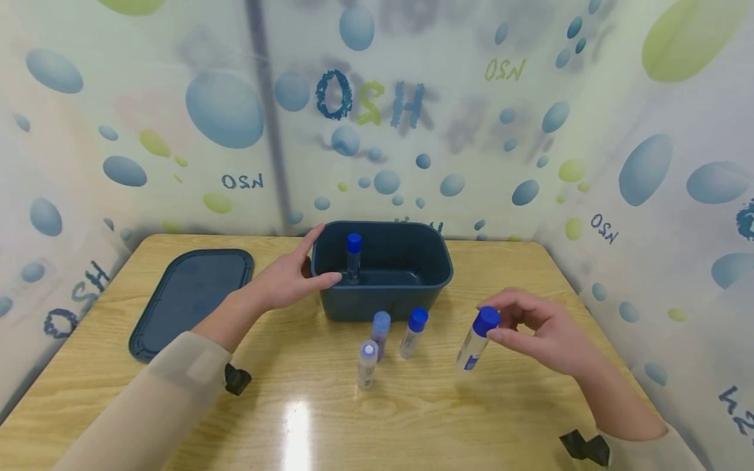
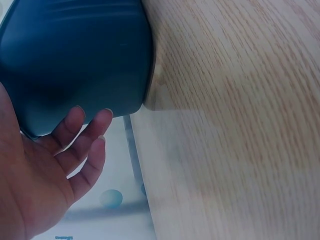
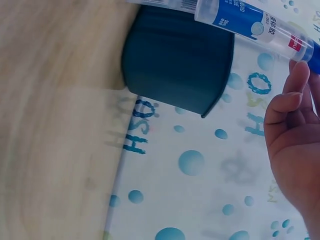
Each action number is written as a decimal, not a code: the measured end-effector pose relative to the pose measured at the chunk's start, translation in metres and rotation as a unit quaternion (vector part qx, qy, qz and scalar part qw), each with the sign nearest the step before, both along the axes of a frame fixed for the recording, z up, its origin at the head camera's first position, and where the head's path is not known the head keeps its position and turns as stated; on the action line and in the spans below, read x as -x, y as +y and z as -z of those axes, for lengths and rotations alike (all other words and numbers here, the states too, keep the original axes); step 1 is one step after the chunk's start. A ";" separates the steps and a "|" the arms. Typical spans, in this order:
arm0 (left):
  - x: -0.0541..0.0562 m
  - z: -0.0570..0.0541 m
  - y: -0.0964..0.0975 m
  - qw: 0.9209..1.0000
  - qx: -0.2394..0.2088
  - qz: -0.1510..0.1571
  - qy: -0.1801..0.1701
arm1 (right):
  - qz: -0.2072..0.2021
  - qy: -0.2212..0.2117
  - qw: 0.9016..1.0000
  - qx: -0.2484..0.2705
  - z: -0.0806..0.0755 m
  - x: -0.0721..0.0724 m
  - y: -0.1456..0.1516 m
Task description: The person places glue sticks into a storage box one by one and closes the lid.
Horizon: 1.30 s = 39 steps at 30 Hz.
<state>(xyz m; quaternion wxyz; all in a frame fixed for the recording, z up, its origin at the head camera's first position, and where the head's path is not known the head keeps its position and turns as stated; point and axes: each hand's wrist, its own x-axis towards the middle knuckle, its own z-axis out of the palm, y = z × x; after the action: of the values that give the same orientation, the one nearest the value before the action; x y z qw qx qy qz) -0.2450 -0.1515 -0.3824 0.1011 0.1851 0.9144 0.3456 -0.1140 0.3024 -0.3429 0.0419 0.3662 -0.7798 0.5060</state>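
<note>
Left of the gripping right hand [image 1: 544,332] stand three tubes [image 1: 412,340] before a bin [image 1: 371,303] holding another tube [image 1: 353,260], the lid [image 1: 197,294] farther left.

Head view forward and down, wrist views closer, bin [image 1: 383,299] in all.

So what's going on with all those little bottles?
A person's right grip holds a tilted bottle by its blue cap, to the right of the dark box. Their left grip rests at the box's left end. Another bottle stands inside the box, and three more bottles stand on the table in front of it. A dark lid lies flat on the left.
</note>
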 end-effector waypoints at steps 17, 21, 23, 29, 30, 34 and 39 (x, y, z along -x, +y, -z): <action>0.000 0.002 0.000 1.000 -0.009 0.002 0.005 | 0.006 0.026 0.998 0.053 -0.048 0.037 -0.022; 0.000 0.002 0.000 1.000 -0.009 0.002 0.003 | 0.016 0.030 0.998 0.062 -0.054 0.045 -0.029; 0.000 0.002 0.000 1.000 -0.008 0.002 0.002 | 0.017 0.031 0.997 0.067 -0.057 0.050 -0.032; -0.001 0.001 0.000 1.000 -0.006 -0.001 0.006 | 0.017 0.029 0.996 0.080 -0.067 0.062 -0.040; -0.001 0.001 0.000 1.000 -0.006 -0.002 0.006 | 0.023 0.026 0.996 0.080 -0.068 0.063 -0.041; -0.001 0.001 0.000 1.000 -0.009 -0.003 0.008 | 0.058 0.010 0.996 0.072 -0.073 0.072 -0.045; 0.000 0.003 0.000 1.000 -0.011 -0.002 0.011 | 0.081 -0.008 0.994 0.073 -0.073 0.085 -0.050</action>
<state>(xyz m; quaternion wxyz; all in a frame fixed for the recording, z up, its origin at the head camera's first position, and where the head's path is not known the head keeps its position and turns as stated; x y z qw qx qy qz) -0.2446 -0.1515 -0.3855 0.0888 0.1880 0.9119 0.3538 -0.1988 0.2527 -0.2703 0.1035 0.2938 -0.7684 0.5591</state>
